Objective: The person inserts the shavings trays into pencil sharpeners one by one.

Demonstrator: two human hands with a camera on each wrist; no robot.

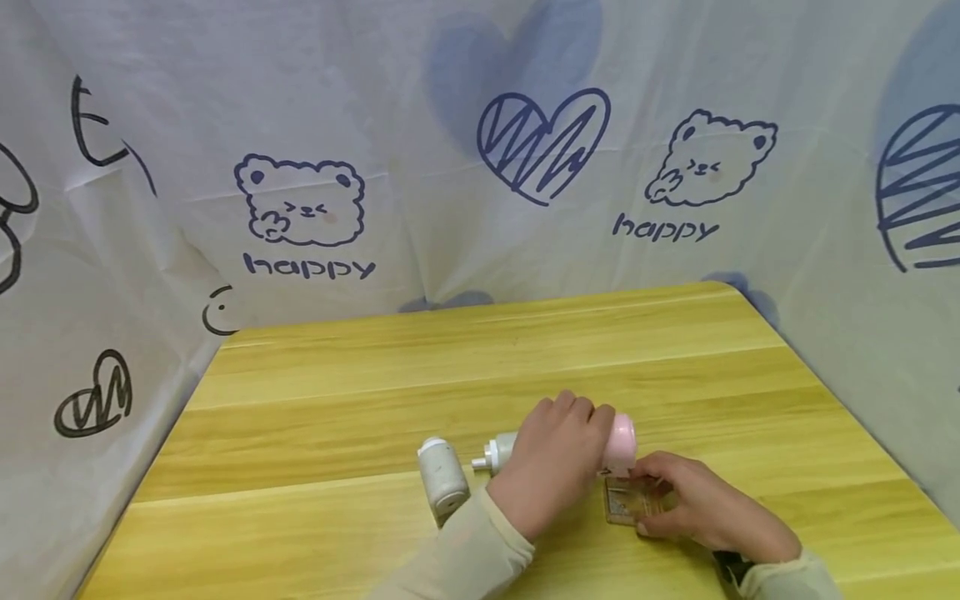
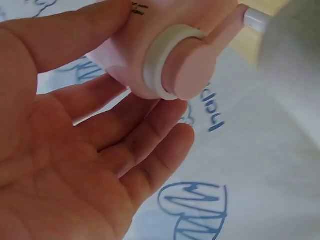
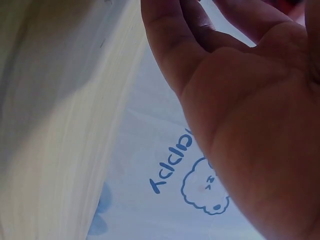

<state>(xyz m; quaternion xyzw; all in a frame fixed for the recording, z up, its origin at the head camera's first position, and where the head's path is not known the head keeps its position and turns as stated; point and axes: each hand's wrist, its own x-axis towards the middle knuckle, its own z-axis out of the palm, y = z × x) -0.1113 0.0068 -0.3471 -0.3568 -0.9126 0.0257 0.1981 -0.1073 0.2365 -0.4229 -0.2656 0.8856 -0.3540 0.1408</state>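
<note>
My left hand grips a pink pump bottle, seen from above in the head view. The left wrist view shows the bottle's pink body, its white collar and its pink pump head, with thumb and fingers on opposite sides. Close to its right, my right hand holds a small square see-through box between thumb and fingers, low over the table or on it. The box's contents are unclear. In the right wrist view, the right fingertips and the box are cut off.
Left of my left hand lies a pale bottle with a white cap. Another pale bottle with a white nozzle is partly hidden behind that hand. The wood-patterned table has white printed cloth hanging around its back and sides.
</note>
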